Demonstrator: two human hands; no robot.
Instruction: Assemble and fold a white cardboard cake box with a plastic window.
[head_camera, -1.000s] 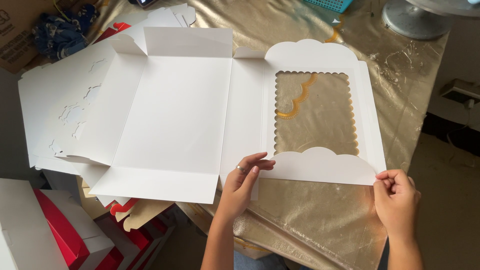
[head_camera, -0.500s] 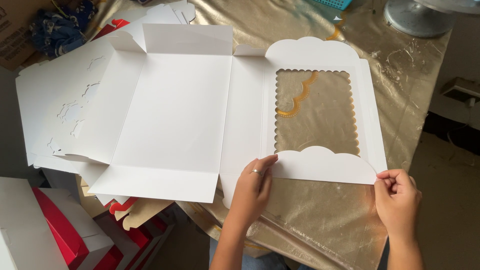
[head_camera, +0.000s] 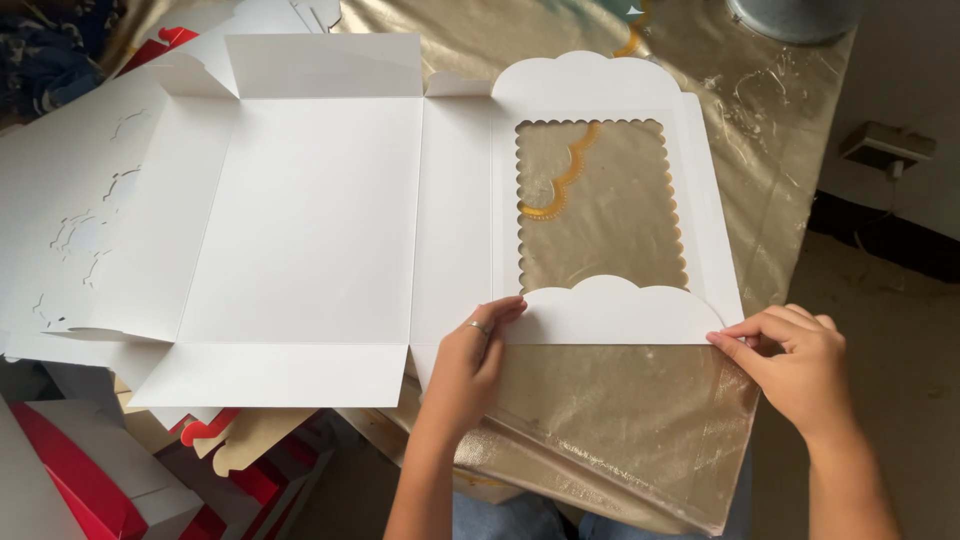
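Hands (head_camera: 470, 355) (head_camera: 790, 365) on flat box blank's (head_camera: 320, 220) flap (head_camera: 615, 312) (w/ window)

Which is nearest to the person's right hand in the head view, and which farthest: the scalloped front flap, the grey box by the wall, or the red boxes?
From the right hand:
1. Scalloped front flap, pinched at its right corner.
2. Grey box, up right by the wall.
3. Red boxes, far lower left.

Our left hand (head_camera: 470, 350) has slid forward from the near edge of the white cardboard sheet (head_camera: 310, 220), its fingertips now pressing beside the scalloped flap (head_camera: 610, 312).
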